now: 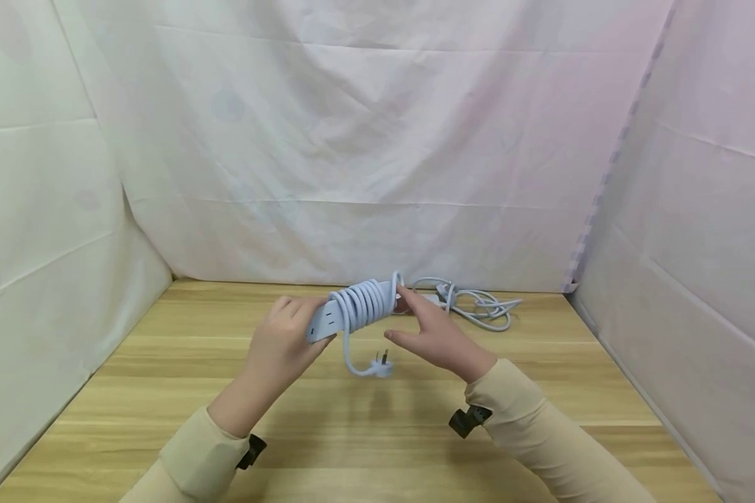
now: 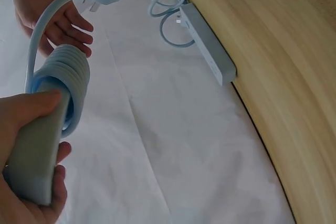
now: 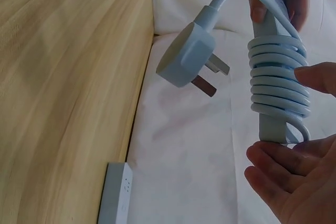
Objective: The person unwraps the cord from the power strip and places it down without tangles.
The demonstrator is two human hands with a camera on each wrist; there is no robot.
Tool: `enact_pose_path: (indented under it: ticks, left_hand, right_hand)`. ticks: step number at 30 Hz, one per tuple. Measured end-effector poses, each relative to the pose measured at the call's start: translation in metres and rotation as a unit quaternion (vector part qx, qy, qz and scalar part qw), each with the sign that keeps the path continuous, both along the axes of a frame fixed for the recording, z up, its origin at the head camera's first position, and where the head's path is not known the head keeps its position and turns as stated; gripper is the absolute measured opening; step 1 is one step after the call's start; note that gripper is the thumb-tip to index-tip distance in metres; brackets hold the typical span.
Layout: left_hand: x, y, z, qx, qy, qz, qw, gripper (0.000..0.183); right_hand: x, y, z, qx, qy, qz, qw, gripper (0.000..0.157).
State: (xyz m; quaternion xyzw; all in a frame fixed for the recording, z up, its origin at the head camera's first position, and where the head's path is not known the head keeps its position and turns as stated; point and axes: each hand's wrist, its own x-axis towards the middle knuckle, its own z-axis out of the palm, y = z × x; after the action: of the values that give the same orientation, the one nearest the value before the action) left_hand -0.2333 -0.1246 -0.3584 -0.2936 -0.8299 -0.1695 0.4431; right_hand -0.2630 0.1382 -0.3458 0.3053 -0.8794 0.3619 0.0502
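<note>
A white power strip (image 1: 324,321) is up above the table, its own cord (image 1: 361,304) wound round its middle in several close turns. My left hand (image 1: 283,335) grips one end, thumb on one face and fingers round the other, as the left wrist view shows. The three-pin plug (image 3: 185,56) hangs free on a short length of cord. At the strip's far end my right hand (image 1: 437,335) has its fingers spread and fairly straight. Its fingertips (image 3: 262,156) appear to touch that end by the cord's last turn; the thumb is near the coils.
A second white power strip (image 2: 207,45) lies at the table's back edge, with its loose cord (image 1: 487,311) looped to the right. White cloth (image 1: 352,140) hangs behind and at both sides of the wooden table (image 1: 182,377). A small black device sits at each wrist.
</note>
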Motion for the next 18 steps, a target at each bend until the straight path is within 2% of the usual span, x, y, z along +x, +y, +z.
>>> enact_pose_path:
  ticks: [4, 9, 18]
  left_hand:
    - [0.0, 0.002, 0.003, -0.033, 0.013, 0.037, 0.9987, 0.043]
    - [0.0, 0.006, 0.005, -0.046, 0.02, 0.066, 0.9965, 0.037]
    - [-0.004, 0.014, 0.002, -0.052, 0.035, 0.083, 0.9945, 0.036]
  right_hand:
    - [0.002, -0.003, 0.002, 0.003, 0.009, 0.003, 1.0, 0.078]
    - [0.005, -0.004, 0.004, 0.007, 0.022, 0.006, 1.0, 0.079]
    - [0.009, -0.006, 0.005, 0.017, 0.061, -0.001, 0.998, 0.077]
